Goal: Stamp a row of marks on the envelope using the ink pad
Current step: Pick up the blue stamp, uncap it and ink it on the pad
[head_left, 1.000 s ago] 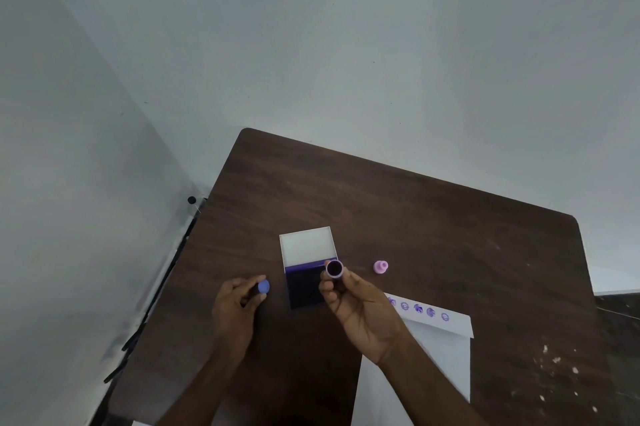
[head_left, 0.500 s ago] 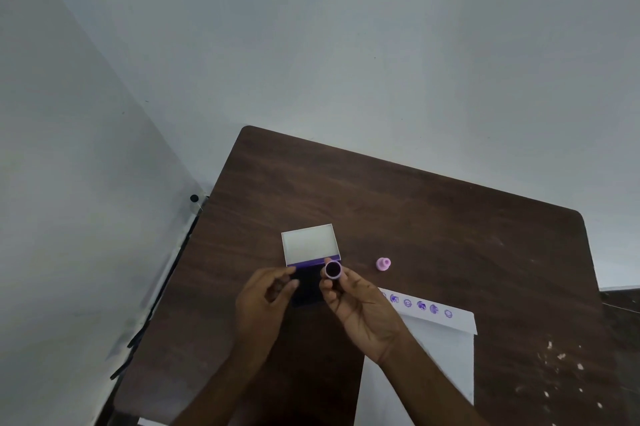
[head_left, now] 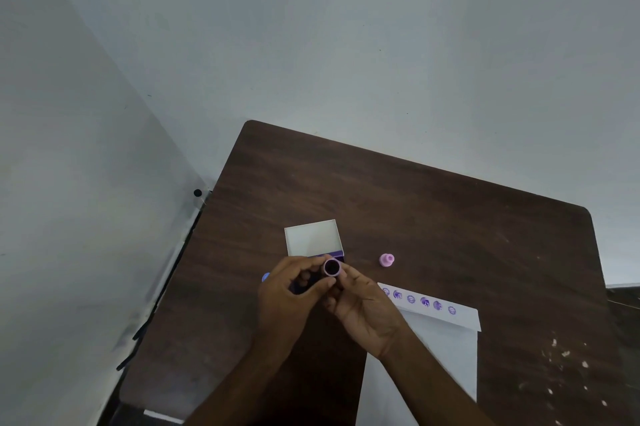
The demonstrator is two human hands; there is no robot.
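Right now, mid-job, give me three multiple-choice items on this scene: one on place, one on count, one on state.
1. Where is the loose pink stamp?
A. on the table, right of the ink pad
B. on the envelope
C. in the lid

2. How many marks are on the envelope flap?
A. two
B. six
C. ten

3. The ink pad is:
A. shut
B. open
C. upside down

Answers: 1 A, it stands on bare table; 2 B, six purple marks in a row; 3 B, its lid is raised.
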